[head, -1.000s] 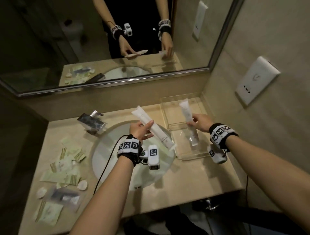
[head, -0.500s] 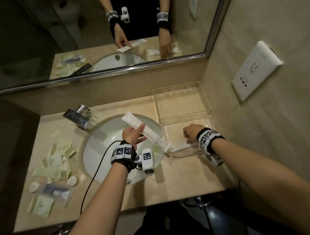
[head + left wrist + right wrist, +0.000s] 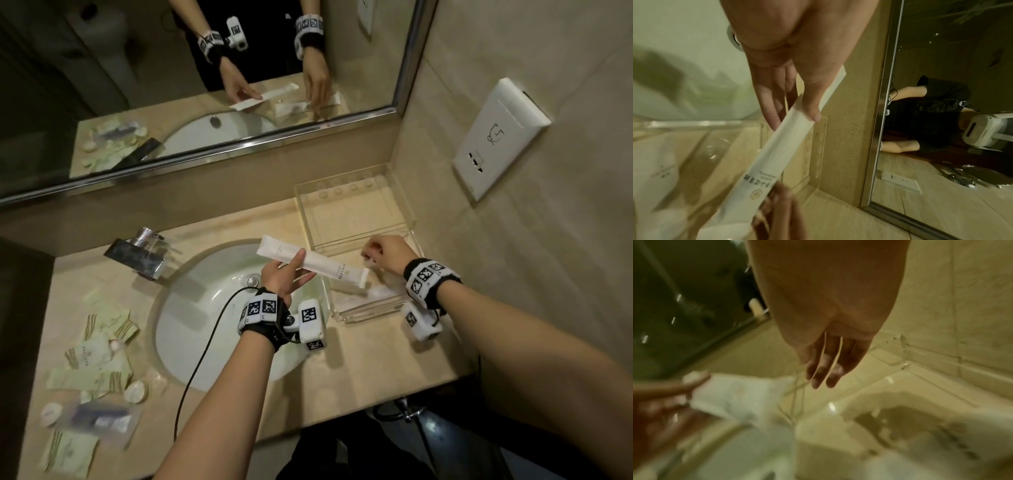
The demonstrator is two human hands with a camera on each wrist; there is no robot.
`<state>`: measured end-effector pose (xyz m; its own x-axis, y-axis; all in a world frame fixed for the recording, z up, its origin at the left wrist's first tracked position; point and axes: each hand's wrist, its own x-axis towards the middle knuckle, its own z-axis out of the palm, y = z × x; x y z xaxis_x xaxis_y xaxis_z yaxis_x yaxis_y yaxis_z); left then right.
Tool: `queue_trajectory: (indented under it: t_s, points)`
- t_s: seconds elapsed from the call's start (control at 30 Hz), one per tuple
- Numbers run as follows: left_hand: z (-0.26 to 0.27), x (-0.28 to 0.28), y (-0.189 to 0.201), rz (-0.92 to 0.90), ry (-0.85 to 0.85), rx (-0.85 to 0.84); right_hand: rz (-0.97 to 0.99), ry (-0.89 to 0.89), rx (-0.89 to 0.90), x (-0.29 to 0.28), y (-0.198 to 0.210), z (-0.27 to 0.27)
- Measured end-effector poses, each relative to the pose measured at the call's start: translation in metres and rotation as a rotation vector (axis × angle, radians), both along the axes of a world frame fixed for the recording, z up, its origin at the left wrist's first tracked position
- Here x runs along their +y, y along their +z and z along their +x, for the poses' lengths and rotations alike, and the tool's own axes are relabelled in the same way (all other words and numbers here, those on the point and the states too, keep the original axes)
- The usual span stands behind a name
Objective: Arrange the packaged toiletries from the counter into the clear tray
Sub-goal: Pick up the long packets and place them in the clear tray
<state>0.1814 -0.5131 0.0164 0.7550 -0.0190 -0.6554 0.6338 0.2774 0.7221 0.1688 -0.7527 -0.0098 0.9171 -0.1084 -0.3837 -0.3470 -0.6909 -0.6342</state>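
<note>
While the left hand (image 3: 281,279) grips a white tube (image 3: 310,262), the right hand (image 3: 388,253) hovers over the clear tray (image 3: 356,219).

White tube (image 3: 310,262), pale-green packets (image 3: 99,363)

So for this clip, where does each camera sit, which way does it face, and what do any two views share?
Head: worn high, looks down at the counter, sink and tray; both forearms and hands show.
Left wrist: looks along the left hand pinching the tube, toward tray and mirror.
Right wrist: blurred; looks along the right hand into the tray.
Shared: the tube in the left hand shows in head and left wrist views.
</note>
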Motion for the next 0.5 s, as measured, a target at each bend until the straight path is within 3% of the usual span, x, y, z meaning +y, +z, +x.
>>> queue_trajectory:
  t_s: [0.1,0.2,0.27,0.37,0.5]
  points:
    - [-0.002,-0.017,0.001,-0.092,-0.031,0.002,0.254,0.079,0.052,0.011,0.026,0.011]
    - [-0.004,-0.032,0.002,-0.186,-0.049,0.011,0.184,0.225,0.101,0.013,0.037,0.016]
    - [-0.005,-0.037,0.001,-0.196,-0.082,0.013,0.172,0.224,0.082,0.007,0.036,0.015]
    - [-0.007,-0.039,-0.008,-0.061,-0.126,0.021,0.06,0.21,0.081,-0.008,0.035,0.012]
    - [-0.008,-0.036,-0.029,0.352,-0.177,-0.022,-0.206,0.212,0.128,-0.026,0.022,0.008]
